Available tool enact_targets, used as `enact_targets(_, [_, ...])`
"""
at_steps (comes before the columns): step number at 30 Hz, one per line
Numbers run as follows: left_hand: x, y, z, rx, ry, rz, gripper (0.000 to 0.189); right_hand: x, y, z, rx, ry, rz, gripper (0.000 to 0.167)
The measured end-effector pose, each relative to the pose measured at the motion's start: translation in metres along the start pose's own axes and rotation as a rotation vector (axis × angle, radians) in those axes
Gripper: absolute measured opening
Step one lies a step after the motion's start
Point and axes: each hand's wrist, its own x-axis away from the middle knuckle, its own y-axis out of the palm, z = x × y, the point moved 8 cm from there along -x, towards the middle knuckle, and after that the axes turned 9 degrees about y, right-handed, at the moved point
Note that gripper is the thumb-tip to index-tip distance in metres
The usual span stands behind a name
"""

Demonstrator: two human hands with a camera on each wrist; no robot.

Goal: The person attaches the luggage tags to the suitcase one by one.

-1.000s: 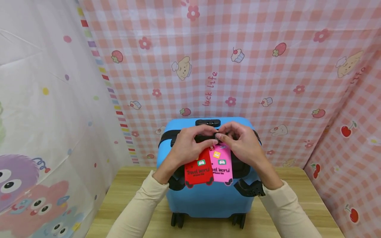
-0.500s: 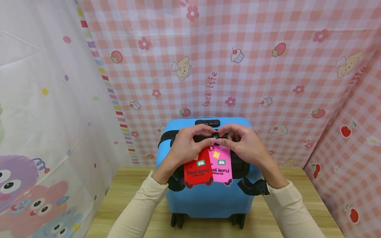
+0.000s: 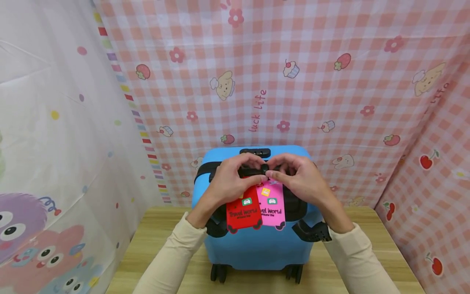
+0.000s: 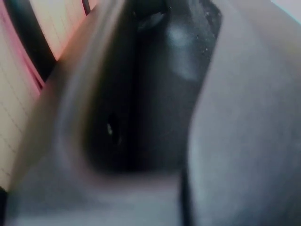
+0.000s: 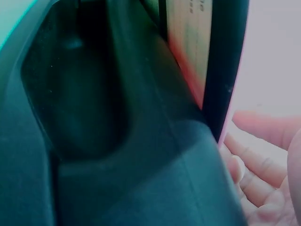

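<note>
A light blue suitcase [image 3: 257, 249] stands upright, with a black handle housing [image 3: 296, 206] on the side facing me. In front of it hang two luggage tags, one red [image 3: 244, 214] and one pink [image 3: 272, 206], the red overlapping the pink. Above them, my left hand [image 3: 235, 177] and right hand [image 3: 301, 177] meet fingertip to fingertip, pinching the tags' small black strap [image 3: 264, 168] between thumbs and index fingers. The black housing [image 4: 240, 141] fills most of the left wrist view. Beside the housing [image 5: 141, 188], the right wrist view shows a tag's lined card [image 5: 190, 33] and curled fingers [image 5: 258, 165].
A black band [image 3: 208, 168] wraps the suitcase, and a combination lock [image 3: 255, 153] sits on top. Its black wheels [image 3: 219, 272] rest on a wood-grain table [image 3: 161, 232]. Pink checked cloth [image 3: 312, 94] hangs close behind, with white patterned cloth [image 3: 73, 134] at left.
My right thumb has slid down off the black strap to beside my left thumb, leaving the strap more visible. The right wrist has shifted slightly right; the tags hang nearly as before.
</note>
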Motion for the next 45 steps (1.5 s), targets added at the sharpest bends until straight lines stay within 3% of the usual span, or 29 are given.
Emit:
enact_targets(7, [0.0002,0.0002,0.0003,0.022,0.023,-0.011,0.025,-0.0004,-0.0004,0.0002,0.006,-0.004,0.005,0.015])
enact_targets(14, [-0.0001,0.0001,-0.001,0.033,-0.011,0.0,0.022,-0.0003,0.0011,0.0005,0.024,0.013,0.006,0.014])
enact_targets(22, [-0.0001,0.0002,-0.0008,0.05,-0.007,0.005,0.018,-0.0003,0.0026,-0.0004,0.027,-0.005,-0.001,0.012])
enact_targets(45, [-0.0046,-0.0035,-0.0048,0.097,0.014,0.023,0.015,-0.0022,0.0028,-0.0036,0.042,-0.022,0.054,0.01])
